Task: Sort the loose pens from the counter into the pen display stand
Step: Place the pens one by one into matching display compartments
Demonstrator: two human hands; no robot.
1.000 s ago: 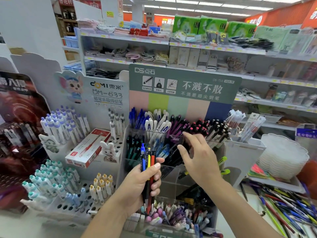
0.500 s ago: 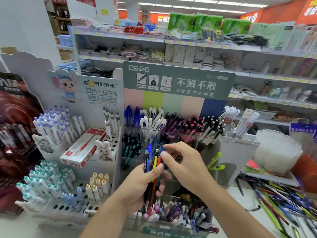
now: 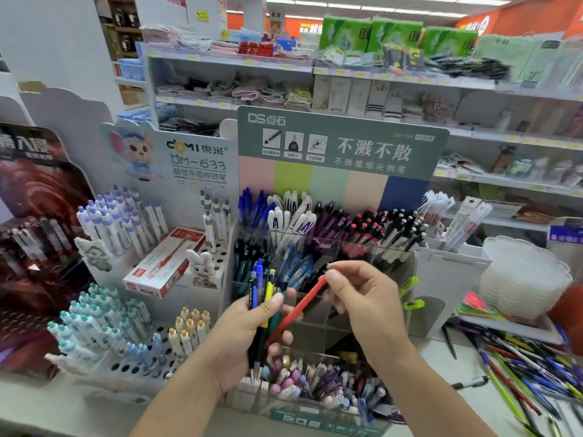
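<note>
Pinching: a red pen (image 3: 296,307) is pinched at its upper end by the right hand (image 3: 362,298), between thumb and fingertips.
Red pen: it is held tilted, the upper end at the right hand, the lower end going down-left among the fingers of the left hand (image 3: 249,329).
Bundle: a bundle of pens (image 3: 262,298) is gripped upright by the left hand, with the thumb pressed across the front; blue, yellow, black and teal barrels are seen.
Behind the grip: the pen display stand (image 3: 334,247) is placed, with clear compartments full of blue, white, purple, red-capped and black pens.
Below the grip: the lowest compartment of the stand is filled with pastel pens (image 3: 303,383).
Right of the grip: loose pens (image 3: 530,367) are scattered on the counter (image 3: 473,402), well apart from both hands.
Left of the grip: a white stand with holes (image 3: 132,310) is seen, where a red-and-white box (image 3: 164,263) is laid between rows of pens.
Far behind: store shelves (image 3: 315,70) are filled with goods.
</note>
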